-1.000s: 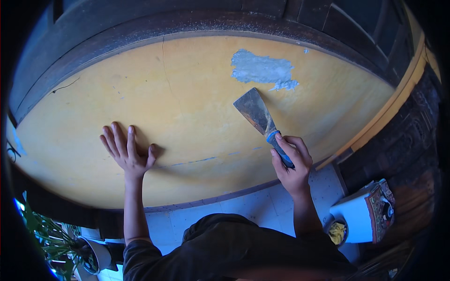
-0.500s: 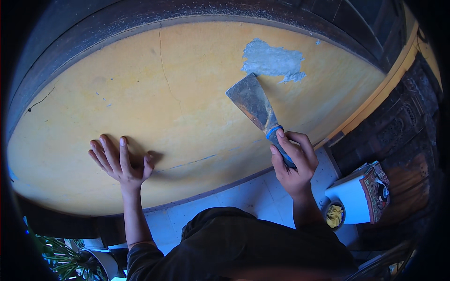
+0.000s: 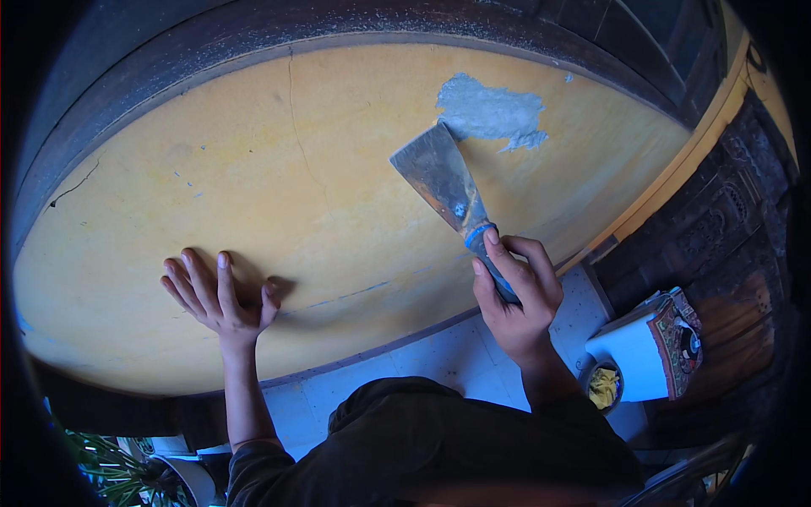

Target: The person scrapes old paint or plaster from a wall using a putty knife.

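Note:
My right hand (image 3: 522, 296) is closed round the dark handle of a putty knife (image 3: 443, 182). Its wide, stained metal blade points up and left, with one corner at the lower left edge of a bare grey patch (image 3: 490, 110). Around that patch the yellow paint of the wall (image 3: 236, 169) is still on. A small pale fleck sits on the blade near the handle. My left hand (image 3: 221, 296) rests against the wall further left, fingers spread, holding nothing.
Dark wood (image 3: 338, 19) borders the wall's top. A carved dark wooden panel (image 3: 710, 220) stands at the right, beside a white box-shaped thing (image 3: 629, 351) with a patterned cloth. A bin (image 3: 604, 387) holds yellow scraps. A potted plant (image 3: 114, 469) is at lower left; pale tiles (image 3: 439, 351) lie below.
My right hand and the putty knife have shifted a little to the left, the blade's corner moving along the patch's left edge. My left hand stays nearly in place.

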{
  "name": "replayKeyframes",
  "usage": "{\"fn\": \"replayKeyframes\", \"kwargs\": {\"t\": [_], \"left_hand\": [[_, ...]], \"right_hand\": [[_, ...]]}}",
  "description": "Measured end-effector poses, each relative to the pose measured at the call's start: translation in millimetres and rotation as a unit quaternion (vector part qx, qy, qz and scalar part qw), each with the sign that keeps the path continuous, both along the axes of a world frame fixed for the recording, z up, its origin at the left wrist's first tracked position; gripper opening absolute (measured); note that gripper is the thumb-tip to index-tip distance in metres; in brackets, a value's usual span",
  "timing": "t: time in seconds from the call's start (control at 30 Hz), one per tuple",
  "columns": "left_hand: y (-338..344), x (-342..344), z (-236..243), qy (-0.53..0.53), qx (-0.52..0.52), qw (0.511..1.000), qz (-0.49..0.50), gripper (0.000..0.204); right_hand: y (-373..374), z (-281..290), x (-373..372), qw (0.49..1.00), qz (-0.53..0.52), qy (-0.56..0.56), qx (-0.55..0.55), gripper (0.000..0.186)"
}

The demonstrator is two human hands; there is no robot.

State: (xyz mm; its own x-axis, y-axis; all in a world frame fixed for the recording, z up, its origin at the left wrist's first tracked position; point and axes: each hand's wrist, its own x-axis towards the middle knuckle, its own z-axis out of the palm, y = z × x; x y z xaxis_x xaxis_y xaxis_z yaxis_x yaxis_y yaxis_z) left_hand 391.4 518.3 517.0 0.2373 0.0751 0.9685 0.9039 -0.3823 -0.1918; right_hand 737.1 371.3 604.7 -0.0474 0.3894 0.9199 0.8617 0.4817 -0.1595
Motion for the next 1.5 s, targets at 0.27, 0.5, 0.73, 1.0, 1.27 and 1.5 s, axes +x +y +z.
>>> {"fn": "replayKeyframes", "kwargs": {"t": [0.27, 0.5, 0.73, 1.0, 1.27, 1.5], "left_hand": [[-1, 0, 1, 0.004, 0.005, 1.0, 0.007, 0.076], [-1, -3, 2, 0.004, 0.014, 1.0, 0.001, 0.074], [-4, -3, 3, 0.013, -0.002, 1.0, -0.003, 0.073], [-1, 4, 3, 0.007, 0.008, 1.0, -0.001, 0.074], [-6, 7, 6, 0.001, 0.001, 1.0, -0.005, 0.075], [-8, 6, 7, 0.002, 0.003, 1.0, -0.001, 0.076]], "right_hand": [[-6, -11, -1, 1.0, -0.018, 0.008, -0.015, 0.051], [-1, 3, -16, 1.0, 0.001, 0.022, 0.005, 0.051], [1, 6, -20, 0.999, 0.002, 0.035, 0.007, 0.051], [-1, -1, -15, 0.999, 0.008, 0.039, 0.006, 0.05], [-1, -5, -11, 0.999, 0.021, 0.037, 0.016, 0.052], [-1, 0, -18, 0.998, 0.017, 0.06, 0.005, 0.051]]}}
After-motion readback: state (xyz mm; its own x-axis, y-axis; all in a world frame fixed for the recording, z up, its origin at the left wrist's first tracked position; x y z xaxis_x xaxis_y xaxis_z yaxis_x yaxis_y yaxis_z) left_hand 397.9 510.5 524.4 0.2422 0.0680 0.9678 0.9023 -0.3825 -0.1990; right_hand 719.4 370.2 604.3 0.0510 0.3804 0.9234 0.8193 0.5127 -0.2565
